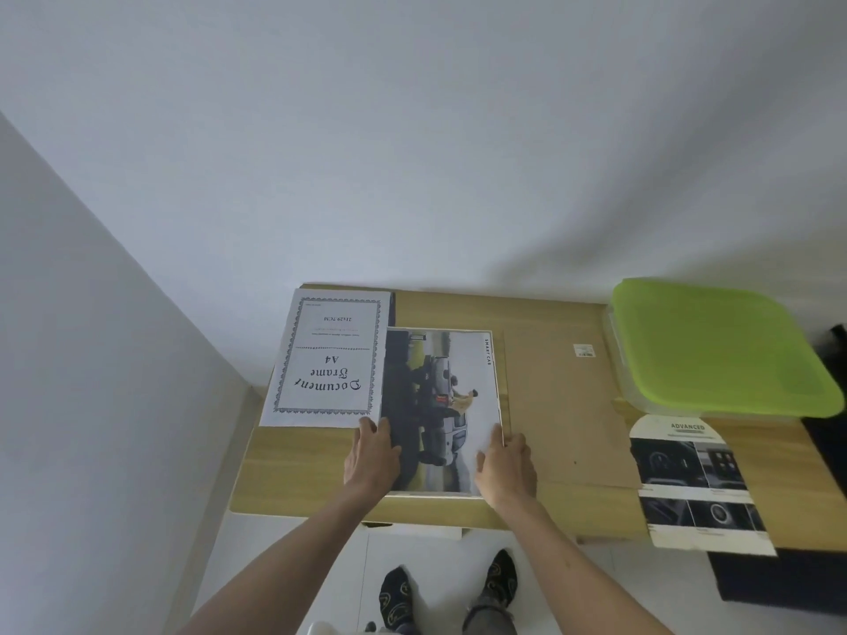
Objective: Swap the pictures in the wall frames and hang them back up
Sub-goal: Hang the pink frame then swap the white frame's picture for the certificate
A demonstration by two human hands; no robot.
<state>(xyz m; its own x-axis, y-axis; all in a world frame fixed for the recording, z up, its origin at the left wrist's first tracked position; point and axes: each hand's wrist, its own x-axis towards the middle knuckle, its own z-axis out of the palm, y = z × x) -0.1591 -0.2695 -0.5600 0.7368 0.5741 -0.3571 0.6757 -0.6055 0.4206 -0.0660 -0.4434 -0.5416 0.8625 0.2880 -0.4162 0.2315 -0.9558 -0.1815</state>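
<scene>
A car picture (451, 391) labelled "SMART CAR" lies flat on the wooden table (293, 469), apparently in a thin pale frame. My left hand (372, 456) rests on its left edge with fingers fairly straight. My right hand (506, 465) rests on its right edge, fingertips along the border. To the left lies a white "Document Frame A4" sheet (327, 359), partly overlapped by the picture. A brown backing board (559, 405) lies right of the picture.
A clear box with a green lid (719, 346) stands at the back right. A car brochure (696, 488) hangs over the table's front edge. A black object (829, 442) sits at the far right. White walls close in behind and to the left.
</scene>
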